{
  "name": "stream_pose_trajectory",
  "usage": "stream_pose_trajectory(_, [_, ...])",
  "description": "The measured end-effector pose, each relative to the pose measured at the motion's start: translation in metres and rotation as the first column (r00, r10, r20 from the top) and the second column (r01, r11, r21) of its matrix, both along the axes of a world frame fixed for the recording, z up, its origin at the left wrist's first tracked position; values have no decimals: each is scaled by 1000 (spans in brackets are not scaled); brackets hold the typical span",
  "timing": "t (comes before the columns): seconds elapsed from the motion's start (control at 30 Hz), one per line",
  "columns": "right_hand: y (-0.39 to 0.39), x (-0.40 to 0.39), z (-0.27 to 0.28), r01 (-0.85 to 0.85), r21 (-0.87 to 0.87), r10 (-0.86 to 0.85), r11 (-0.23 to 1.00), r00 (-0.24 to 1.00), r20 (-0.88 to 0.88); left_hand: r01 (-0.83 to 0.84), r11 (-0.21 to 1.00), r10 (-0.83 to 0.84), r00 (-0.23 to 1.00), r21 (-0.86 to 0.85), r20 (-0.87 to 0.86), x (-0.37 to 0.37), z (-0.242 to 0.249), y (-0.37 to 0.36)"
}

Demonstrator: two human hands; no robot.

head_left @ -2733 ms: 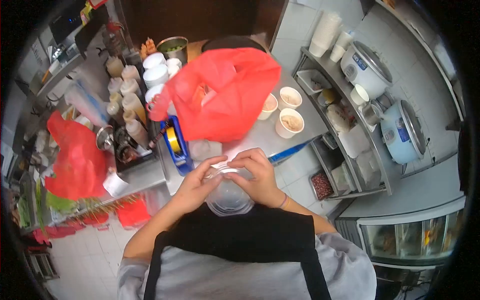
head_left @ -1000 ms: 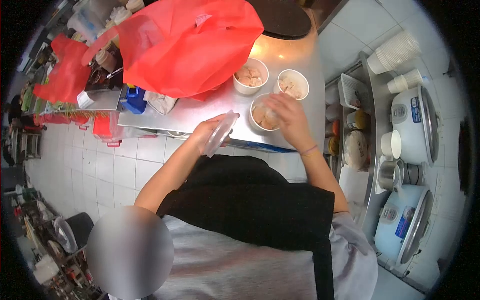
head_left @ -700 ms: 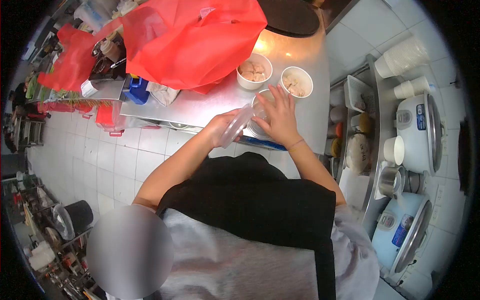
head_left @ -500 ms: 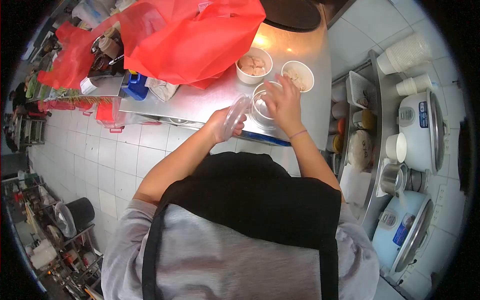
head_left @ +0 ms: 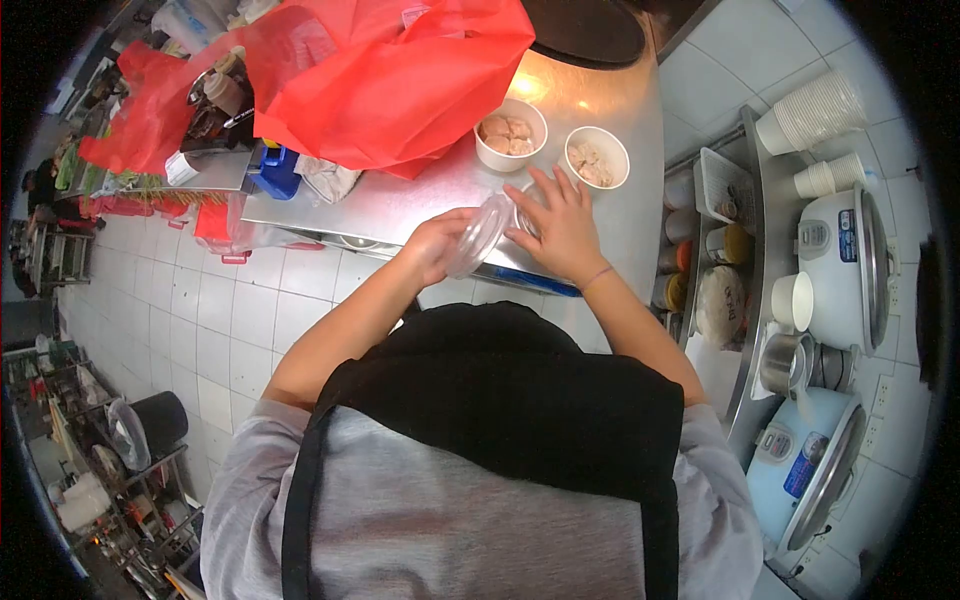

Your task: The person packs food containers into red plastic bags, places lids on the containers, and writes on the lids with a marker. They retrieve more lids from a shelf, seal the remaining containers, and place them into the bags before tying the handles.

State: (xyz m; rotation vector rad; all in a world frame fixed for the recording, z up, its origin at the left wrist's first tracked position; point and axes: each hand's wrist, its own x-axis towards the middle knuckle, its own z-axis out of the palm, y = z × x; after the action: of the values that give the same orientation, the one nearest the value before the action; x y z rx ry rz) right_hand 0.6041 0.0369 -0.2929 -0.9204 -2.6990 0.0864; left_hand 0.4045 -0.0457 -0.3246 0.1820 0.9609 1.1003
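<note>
My left hand [head_left: 440, 242] holds clear plastic lids [head_left: 484, 236], tilted above the front edge of the steel counter [head_left: 380, 208]. With its fingers spread, my right hand [head_left: 562, 228] is just right of the lids, over a white container mostly hidden beneath it. Behind my hands stand two open white bowls. The left bowl [head_left: 511, 164] contains several pale pink pieces [head_left: 507, 135]. In the right bowl [head_left: 622, 172] lie smaller pale pieces [head_left: 591, 163]. Whether my right fingertips touch the lids is unclear.
A large red bag [head_left: 390, 90] covers the counter's back left, near a blue container [head_left: 274, 172] and a cloth [head_left: 326, 180]. On the right, a shelf holds stacked white cups [head_left: 815, 112] and two rice cookers [head_left: 838, 262]. A round black plate [head_left: 590, 30] is at the back.
My right hand has shifted slightly left, toward the lids, and now covers more of the white container. The lids have moved slightly right and tilted differently in my left hand.
</note>
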Motion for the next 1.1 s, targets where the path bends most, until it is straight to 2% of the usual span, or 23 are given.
stream_pose_trajectory(0.23, [-10, 19, 2, 111, -107, -105, 988, 993, 60, -168, 979, 174, 984, 118, -45, -32, -14, -13])
stream_pose_trajectory(0.37, [-6, 15, -8, 148, 30, -149, 989, 987, 56, -194, 945, 233, 965, 263, -124, -32, 6, -7])
stream_pose_trajectory(0.4, [-1, 17, -13, 138, 30, -138, 990, 990, -7, -215, 924, 270, 952, 315, -143, -28, 14, -6])
stream_pose_trajectory(0.47, [8, 18, -18, 112, 27, -108, 993, 986, -125, -147, 916, 229, 956, 373, -185, -27, 39, -10])
stream_pose_trajectory(0.5, [8, 15, -15, 64, -94, -88, 993, 957, -276, -112, 910, 208, 956, 398, -206, -26, 49, -11])
stream_pose_trajectory(0.57, [-6, -5, 22, -77, -313, -115, 947, 827, -550, 31, 923, 126, 918, 383, -377, -22, 56, -12])
stream_pose_trajectory(0.63, [-22, -18, 41, -207, -512, -99, 834, 855, -509, 166, 919, 40, 863, 357, -504, -11, 68, -15])
stream_pose_trajectory(0.67, [-31, -24, 50, -264, -600, -85, 755, 868, -490, 129, 923, 49, 894, 361, -446, -5, 68, -17])
stream_pose_trajectory(0.7, [-44, -25, 60, -219, -594, -98, 774, 885, -454, 93, 926, 60, 921, 365, -386, 0, 68, -19])
stream_pose_trajectory(0.73, [-52, -22, 59, -194, -490, -80, 850, 871, -484, 56, 929, 72, 943, 367, -325, 3, 68, -21])
stream_pose_trajectory(0.83, [-64, -13, 61, -112, -161, 10, 981, 848, -530, 163, 939, -83, 961, 301, -264, -1, 66, -30])
stream_pose_trajectory(0.93, [-65, -6, 70, -99, -113, 38, 989, 891, -452, 175, 946, -122, 972, 272, -198, 3, 62, -34])
stream_pose_trajectory(1.03, [-66, -5, 76, -153, -228, 37, 962, 895, -444, 166, 942, -119, 978, 290, -173, 6, 71, -33])
stream_pose_trajectory(1.1, [-65, -7, 82, -154, -101, 95, 983, 892, -441, 172, 943, -120, 974, 284, -192, 9, 73, -32])
